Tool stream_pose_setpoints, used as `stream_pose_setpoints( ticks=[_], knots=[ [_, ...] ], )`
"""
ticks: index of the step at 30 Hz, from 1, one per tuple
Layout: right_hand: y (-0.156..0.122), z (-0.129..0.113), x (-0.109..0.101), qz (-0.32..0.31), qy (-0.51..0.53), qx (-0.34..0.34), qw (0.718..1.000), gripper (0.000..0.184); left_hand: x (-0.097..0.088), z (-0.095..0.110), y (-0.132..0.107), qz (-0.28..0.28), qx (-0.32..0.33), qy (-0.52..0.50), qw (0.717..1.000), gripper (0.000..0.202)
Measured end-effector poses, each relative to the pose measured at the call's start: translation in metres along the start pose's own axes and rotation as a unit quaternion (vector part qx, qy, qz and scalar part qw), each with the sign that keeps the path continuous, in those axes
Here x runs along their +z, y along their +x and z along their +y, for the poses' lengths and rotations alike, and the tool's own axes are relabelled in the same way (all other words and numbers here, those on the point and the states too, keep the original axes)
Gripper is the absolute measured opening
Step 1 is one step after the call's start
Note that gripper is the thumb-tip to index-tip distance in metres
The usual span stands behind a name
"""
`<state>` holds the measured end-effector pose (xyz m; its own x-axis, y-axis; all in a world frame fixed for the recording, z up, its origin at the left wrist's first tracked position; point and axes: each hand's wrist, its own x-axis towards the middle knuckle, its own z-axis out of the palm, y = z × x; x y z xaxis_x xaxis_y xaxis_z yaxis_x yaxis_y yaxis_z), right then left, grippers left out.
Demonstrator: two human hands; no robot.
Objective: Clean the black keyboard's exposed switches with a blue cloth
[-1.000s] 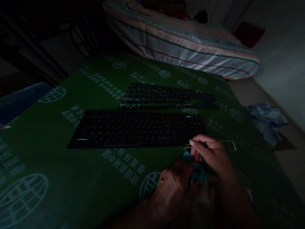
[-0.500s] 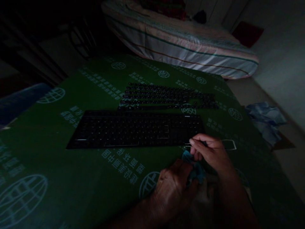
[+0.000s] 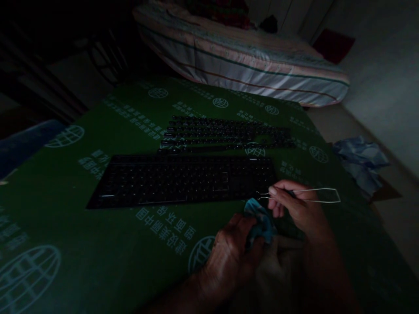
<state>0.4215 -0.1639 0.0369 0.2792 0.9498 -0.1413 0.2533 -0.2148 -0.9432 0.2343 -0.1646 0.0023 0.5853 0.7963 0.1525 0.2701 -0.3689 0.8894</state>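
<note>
My right hand [image 3: 293, 205] pinches a wire keycap puller [image 3: 337, 195] between thumb and fingers. The wire loop sticks out to the right, and the small hooked tips point left, at the lower right corner of a black keyboard [image 3: 176, 181]. Whether the tips hold a keycap is too dark to tell. Just below, my left hand [image 3: 231, 242] is closed around a crumpled blue cloth [image 3: 257, 218]. The keyboard lies flat, apparently with its keycaps off. Behind it, loose black keycaps [image 3: 209, 131] are laid out in rows.
All this rests on a green table sheet [image 3: 108, 261] printed with white globes and lettering. Past the far edge is a bed [image 3: 255, 69] with a striped cover. Crumpled blue-white fabric [image 3: 360, 159] lies lower, at the right. The room is dim.
My right hand has drawn the keycap puller slightly right, and more of its wire shows. The cloth in my left hand has shifted a little left and up. The view has moved slightly.
</note>
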Motion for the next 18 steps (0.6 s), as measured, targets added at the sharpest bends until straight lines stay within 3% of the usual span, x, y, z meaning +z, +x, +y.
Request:
stream_pose_setpoints(
  ticks=[10, 18],
  knots=[
    [-0.001, -0.004, 0.007, -0.036, 0.003, -0.011, 0.999, 0.028, -0.002, 0.002, 0.004, 0.044, -0.023, -0.035, 0.998, 0.025],
    [0.002, -0.002, 0.018, -0.053, -0.013, -0.012, 0.998, 0.026, -0.002, -0.001, 0.007, 0.045, -0.032, -0.041, 0.998, 0.024]
  ],
)
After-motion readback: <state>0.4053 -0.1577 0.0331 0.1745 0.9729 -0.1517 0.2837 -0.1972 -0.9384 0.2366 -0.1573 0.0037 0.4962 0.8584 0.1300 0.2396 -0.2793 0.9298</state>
